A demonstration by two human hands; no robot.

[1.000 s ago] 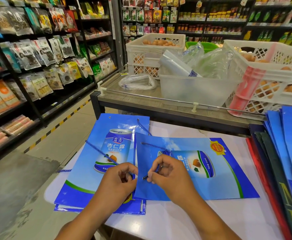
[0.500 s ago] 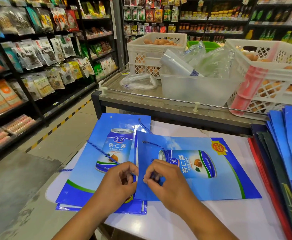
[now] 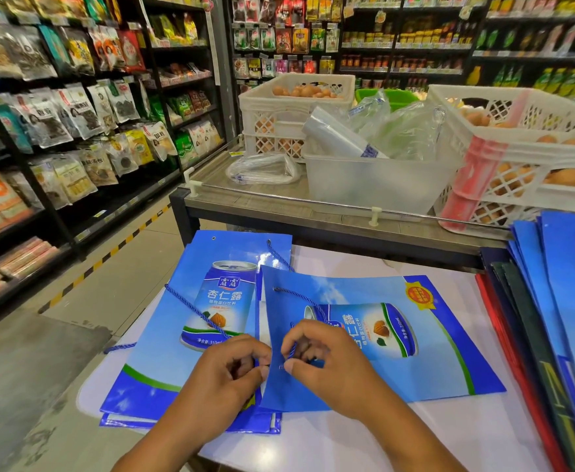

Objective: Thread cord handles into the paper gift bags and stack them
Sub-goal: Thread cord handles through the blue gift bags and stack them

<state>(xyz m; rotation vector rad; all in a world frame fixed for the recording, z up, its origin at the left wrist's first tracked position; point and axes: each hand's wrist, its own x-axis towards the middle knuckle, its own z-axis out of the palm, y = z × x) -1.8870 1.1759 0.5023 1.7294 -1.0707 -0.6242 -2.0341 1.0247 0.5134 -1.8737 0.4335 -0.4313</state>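
A flat blue gift bag [image 3: 425, 352] printed with a drink can lies sideways on the white table [image 3: 347, 437]. Its top edge faces my hands. A blue cord [image 3: 299, 296] runs from the bag's far hole toward me. My right hand [image 3: 327, 362] pinches the cord's free end at the near hole. My left hand [image 3: 231, 373] pinches the bag's top edge beside that hole and lifts it slightly. To the left lies a stack of blue bags [image 3: 183, 342] with a threaded cord handle [image 3: 194, 311] across the top one.
A pile of flat blue and red bags [image 3: 558, 318] lies on the table's right side. Behind the table stands a display stand [image 3: 313, 212] with a clear tub [image 3: 374, 182] and white crates of eggs [image 3: 531, 155]. Snack shelves [image 3: 57, 124] line the aisle at left.
My right hand brought the cord's end from above the bag down to the near hole. The left hand now lifts the bag's edge. The camera view shifted slightly.
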